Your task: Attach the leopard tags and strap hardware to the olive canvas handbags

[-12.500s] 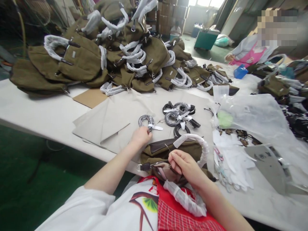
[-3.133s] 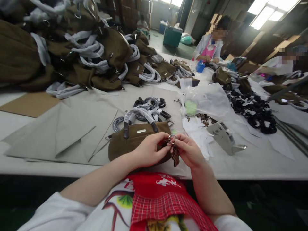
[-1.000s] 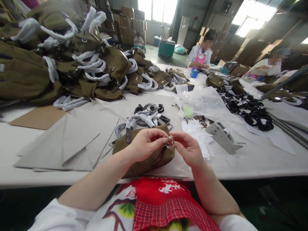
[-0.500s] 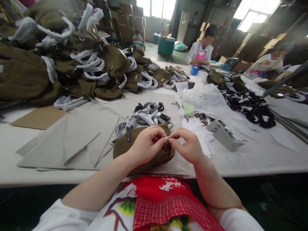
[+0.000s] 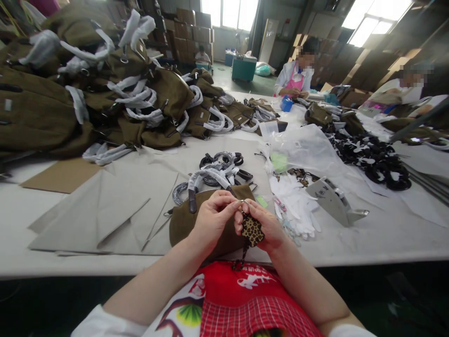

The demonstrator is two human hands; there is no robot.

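Observation:
My left hand (image 5: 216,216) and my right hand (image 5: 264,223) meet in front of me, each pinching a small metal ring (image 5: 243,201). A leopard-print charm (image 5: 252,230) hangs from the ring against my right fingers, with a dark cord (image 5: 244,255) trailing below. Behind and under my hands lies an olive handbag (image 5: 180,224), its handle (image 5: 209,172) wrapped in white film. Coiled, wrapped straps (image 5: 224,161) lie just beyond the bag. Part of the bag is hidden by my hands and forearms.
Olive bags (image 5: 140,107) are heaped at the left. Grey sheets (image 5: 101,206) lie nearer. To the right are white gloves (image 5: 294,201), a grey stand (image 5: 328,199), clear plastic (image 5: 305,145) and black straps (image 5: 379,159). Across the table (image 5: 351,243) a person (image 5: 294,79) works.
The leopard-print charm now hangs in full view below my fingers, clear of the bag. My hands have moved closer together. The view has shifted slightly.

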